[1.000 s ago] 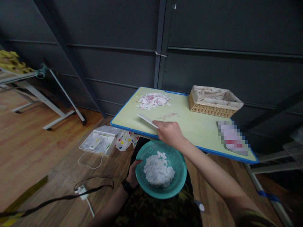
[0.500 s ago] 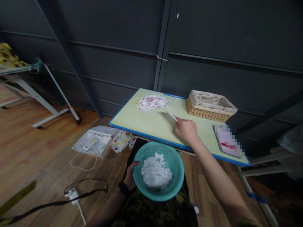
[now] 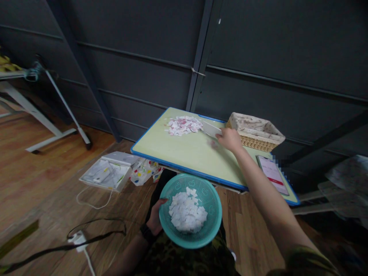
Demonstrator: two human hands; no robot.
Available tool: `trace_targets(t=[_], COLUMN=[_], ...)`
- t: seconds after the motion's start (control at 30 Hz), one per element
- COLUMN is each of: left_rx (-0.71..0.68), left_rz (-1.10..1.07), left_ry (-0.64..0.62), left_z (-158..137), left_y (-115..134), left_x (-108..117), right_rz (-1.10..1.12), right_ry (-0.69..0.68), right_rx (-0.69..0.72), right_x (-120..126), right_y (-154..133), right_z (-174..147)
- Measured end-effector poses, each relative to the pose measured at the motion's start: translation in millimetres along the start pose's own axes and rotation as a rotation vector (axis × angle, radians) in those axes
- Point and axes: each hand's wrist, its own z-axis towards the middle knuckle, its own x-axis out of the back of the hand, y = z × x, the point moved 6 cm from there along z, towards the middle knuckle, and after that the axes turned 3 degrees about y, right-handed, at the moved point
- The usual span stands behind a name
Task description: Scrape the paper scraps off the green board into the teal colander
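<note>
My left hand (image 3: 155, 215) is closed on the left rim of a green plastic colander (image 3: 212, 224), with the thumb over the edge. A heap of small white paper scraps (image 3: 186, 212) lies in it. Over the table, my right hand (image 3: 230, 139) pinches a thin, flat white card (image 3: 211, 129). The card's far end is at the right edge of a pile of white and pinkish paper scraps (image 3: 184, 125). Below the card, a small blurred pinkish bit (image 3: 212, 143) shows; whether it touches the tabletop I cannot tell.
The pale yellow table (image 3: 172, 148) has a blue edge. A cloth-lined wicker basket (image 3: 255, 142) stands at its back right, and a phone-like device (image 3: 273, 175) lies nearer. On the floor at left are an open white box (image 3: 106, 172), a spotted bag (image 3: 143, 170) and a power strip (image 3: 78, 239).
My right hand has moved right and away from me with the card, which now shows more of its flat face. The blurred bit has appeared beneath it. My left hand still holds the colander.
</note>
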Motion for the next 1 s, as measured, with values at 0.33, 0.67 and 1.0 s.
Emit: trace_targets(t=[0.33,0.67,1.0], left_rx=[0.008,-0.113,-0.295], left_rz=[-0.013,0.007,0.061], left_ry=[-0.020,0.021,0.044], left_z=[3,-6,-39], left_y=[-3,14,70], left_x=[3,-2,-36], right_rz=[-0.012,0.279,0.180], right_ry=[-0.031,-0.064,0.014], right_rx=[0.100,0.313,0.172], right_x=[7,32,-1], right_y=[-11,-27,-29], right_z=[-23,-57,-80])
